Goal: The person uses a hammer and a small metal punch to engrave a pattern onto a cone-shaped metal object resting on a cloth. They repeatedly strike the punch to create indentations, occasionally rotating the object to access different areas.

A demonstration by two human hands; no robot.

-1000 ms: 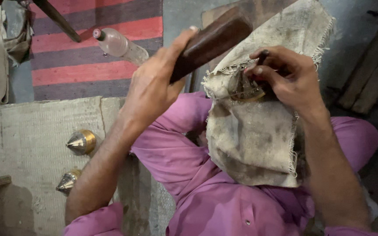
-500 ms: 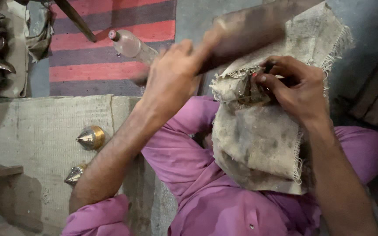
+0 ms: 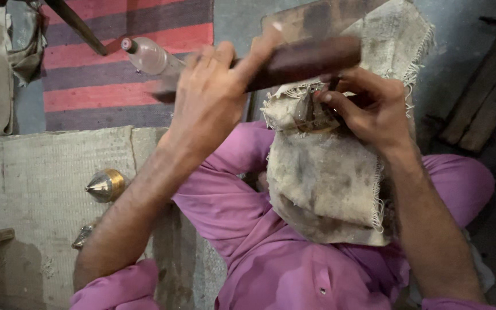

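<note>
My left hand [image 3: 213, 97] grips a dark wooden mallet [image 3: 305, 60], its thick end lying level just above the work. My right hand [image 3: 374, 112] pinches a thin metal tool upright on a small brass-coloured metal piece [image 3: 311, 112]. That piece rests on a dirty burlap cloth [image 3: 328, 183] spread over my knee, which is in pink trousers. The mallet is blurred with motion. The tool's tip is mostly hidden by my fingers.
A pointed brass cone [image 3: 105, 185] and a smaller metal piece [image 3: 82, 235] lie on a grey sack mat [image 3: 35, 178] at left. A plastic bottle [image 3: 147, 56] lies on a red striped rug [image 3: 127, 63]. Wooden planks [image 3: 483, 97] lie at right.
The mallet has swung from raised and tilted down to level over the metal piece. My left hand moved right and down with it. My right hand has held its place on the cloth.
</note>
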